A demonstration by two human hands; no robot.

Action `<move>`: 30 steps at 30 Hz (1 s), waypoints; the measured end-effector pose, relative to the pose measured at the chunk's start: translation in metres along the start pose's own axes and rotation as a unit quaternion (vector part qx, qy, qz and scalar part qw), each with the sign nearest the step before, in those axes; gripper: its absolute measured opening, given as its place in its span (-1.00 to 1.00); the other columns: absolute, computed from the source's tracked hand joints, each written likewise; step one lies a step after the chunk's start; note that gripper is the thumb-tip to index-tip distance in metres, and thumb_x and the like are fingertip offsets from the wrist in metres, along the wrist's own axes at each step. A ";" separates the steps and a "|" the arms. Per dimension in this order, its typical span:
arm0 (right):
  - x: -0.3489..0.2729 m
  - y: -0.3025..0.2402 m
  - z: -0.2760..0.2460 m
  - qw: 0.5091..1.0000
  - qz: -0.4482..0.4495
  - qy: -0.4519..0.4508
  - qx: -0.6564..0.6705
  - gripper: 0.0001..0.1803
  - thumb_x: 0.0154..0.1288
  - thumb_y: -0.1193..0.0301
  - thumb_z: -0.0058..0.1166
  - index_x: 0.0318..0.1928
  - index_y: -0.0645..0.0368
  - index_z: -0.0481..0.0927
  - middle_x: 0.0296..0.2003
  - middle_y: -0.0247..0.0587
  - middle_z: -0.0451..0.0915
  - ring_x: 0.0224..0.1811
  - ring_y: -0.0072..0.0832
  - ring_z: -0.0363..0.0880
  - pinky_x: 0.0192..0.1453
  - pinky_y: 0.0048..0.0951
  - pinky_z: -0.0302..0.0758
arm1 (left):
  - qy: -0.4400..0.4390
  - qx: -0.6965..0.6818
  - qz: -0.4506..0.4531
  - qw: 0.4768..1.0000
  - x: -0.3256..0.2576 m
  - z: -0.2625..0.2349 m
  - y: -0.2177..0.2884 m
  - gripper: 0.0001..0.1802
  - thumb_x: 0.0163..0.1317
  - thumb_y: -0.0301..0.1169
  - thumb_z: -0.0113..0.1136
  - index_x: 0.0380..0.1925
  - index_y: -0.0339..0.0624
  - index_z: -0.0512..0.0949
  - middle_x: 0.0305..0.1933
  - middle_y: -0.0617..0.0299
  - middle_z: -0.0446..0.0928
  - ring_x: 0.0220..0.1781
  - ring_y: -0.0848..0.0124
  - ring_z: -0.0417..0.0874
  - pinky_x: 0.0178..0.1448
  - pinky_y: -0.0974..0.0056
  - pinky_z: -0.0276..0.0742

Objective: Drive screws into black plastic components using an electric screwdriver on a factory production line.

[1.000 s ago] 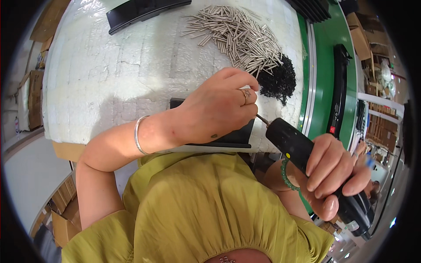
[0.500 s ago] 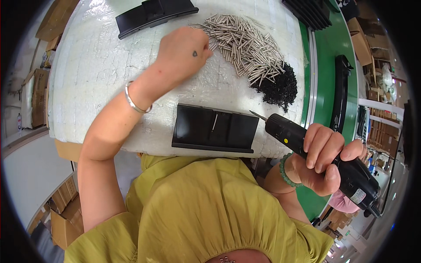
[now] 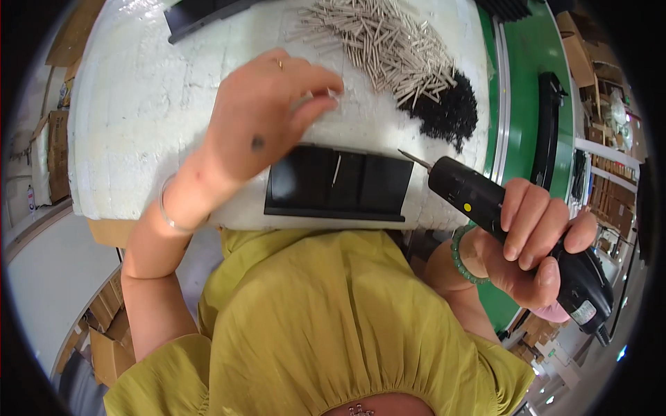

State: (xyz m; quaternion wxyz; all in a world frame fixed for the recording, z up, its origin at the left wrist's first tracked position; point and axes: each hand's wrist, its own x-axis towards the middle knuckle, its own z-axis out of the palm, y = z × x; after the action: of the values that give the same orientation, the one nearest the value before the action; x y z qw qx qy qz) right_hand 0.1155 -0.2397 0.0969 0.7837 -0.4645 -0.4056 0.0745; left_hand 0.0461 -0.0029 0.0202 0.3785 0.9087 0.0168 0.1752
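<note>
My right hand point(image 3: 531, 239) is wrapped round a black electric screwdriver point(image 3: 465, 194), its thin bit pointing left, beside the right end of a black plastic panel point(image 3: 374, 184). That panel lies at the table's near edge, with a slim silver pin point(image 3: 337, 170) on its middle. Blurred by motion, my left hand point(image 3: 267, 114) hovers above the panel's left part. Its thumb and forefinger are pinched towards each other; a small pale streak shows between them, too smeared to name. A heap of silver metal pins point(image 3: 385, 52) lies farther off, touching a pile of small black screws point(image 3: 447, 114).
The table has a white, film-covered padded top point(image 3: 139, 139). Another black panel point(image 3: 208, 17) rests at the far left. On the right, a green surface point(image 3: 524, 104) bears a long black part point(image 3: 549, 128) and stacked black parts point(image 3: 506, 8). Cardboard boxes point(image 3: 111, 347) stand at lower left.
My left hand has come back from the silver pins towards me, over the near panel. The screwdriver in my right hand has shifted slightly right. The whole view has tilted a little.
</note>
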 end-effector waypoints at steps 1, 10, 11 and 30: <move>0.001 -0.001 0.002 1.000 -0.002 -0.017 0.009 -0.74 0.02 0.42 0.00 -0.24 0.01 0.28 -0.65 -0.55 0.35 -0.63 -0.71 0.33 -0.38 -0.59 0.24 | 0.001 0.006 0.054 0.999 -0.011 0.001 0.008 -0.84 -0.07 -0.51 0.24 -0.41 -0.07 0.60 -0.44 0.29 0.57 -0.34 0.28 0.54 -0.35 0.20 0.49; -0.001 0.017 0.000 0.991 0.032 -0.131 0.015 -0.68 0.05 0.42 0.08 -0.17 -0.05 0.31 -0.68 -0.64 0.39 -0.68 -0.77 0.33 -0.46 -0.68 0.26 | 0.008 0.043 0.080 0.996 -0.048 0.027 0.026 -0.84 -0.14 -0.53 0.26 -0.48 -0.06 0.58 -0.42 0.38 0.49 -0.33 0.36 0.48 -0.45 0.31 0.51; -0.002 0.017 0.001 0.991 0.033 -0.131 0.015 -0.68 0.05 0.42 0.08 -0.17 -0.05 0.31 -0.68 -0.64 0.39 -0.68 -0.77 0.33 -0.46 -0.68 0.26 | 0.010 0.043 0.075 0.996 -0.048 0.029 0.026 -0.84 -0.14 -0.52 0.27 -0.48 -0.06 0.57 -0.41 0.38 0.48 -0.31 0.36 0.48 -0.44 0.31 0.52; 0.003 0.024 0.010 0.990 0.059 -0.120 -0.040 -0.68 0.05 0.43 0.03 -0.16 -0.03 0.29 -0.67 -0.60 0.36 -0.70 -0.72 0.31 -0.50 -0.64 0.26 | 0.021 0.021 0.044 0.999 -0.047 0.037 0.026 -0.88 -0.11 -0.49 0.28 -0.54 -0.08 0.53 -0.41 0.37 0.46 -0.30 0.34 0.49 -0.42 0.27 0.52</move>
State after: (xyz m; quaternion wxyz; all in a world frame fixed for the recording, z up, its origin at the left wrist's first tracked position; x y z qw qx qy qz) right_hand 0.1165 -0.2184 0.0824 0.7046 -0.5062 -0.4710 0.1596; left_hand 0.0120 -0.0545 0.0003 0.3511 0.9124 -0.0119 0.2102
